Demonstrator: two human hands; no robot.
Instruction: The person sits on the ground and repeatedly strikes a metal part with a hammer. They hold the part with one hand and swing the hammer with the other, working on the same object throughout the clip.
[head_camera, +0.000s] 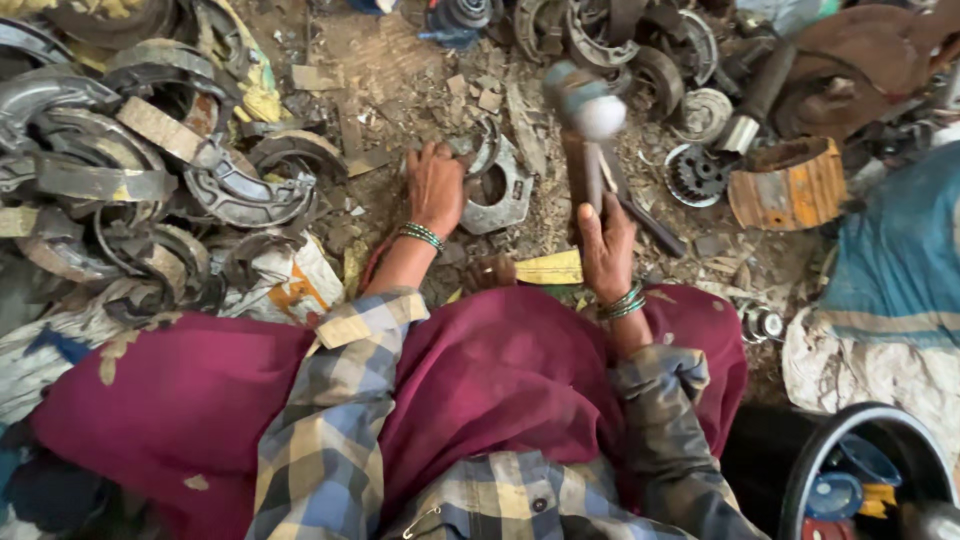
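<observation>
My right hand (606, 246) grips the wooden handle of a hammer (586, 110), whose metal head is raised and blurred above the ground. My left hand (436, 186) presses down on a curved grey metal brake shoe (500, 188) lying on the dirty floor, just left of the hammer. Both wrists wear green bangles. My sleeves are plaid, and a maroon cloth (480, 370) covers my lap.
A heap of worn brake shoes (150, 170) fills the left side. Gears and round metal parts (695, 172) lie at the upper right beside a rusty curved lining piece (790, 185). A dark bowl (870, 470) sits at the lower right. Scraps litter the floor.
</observation>
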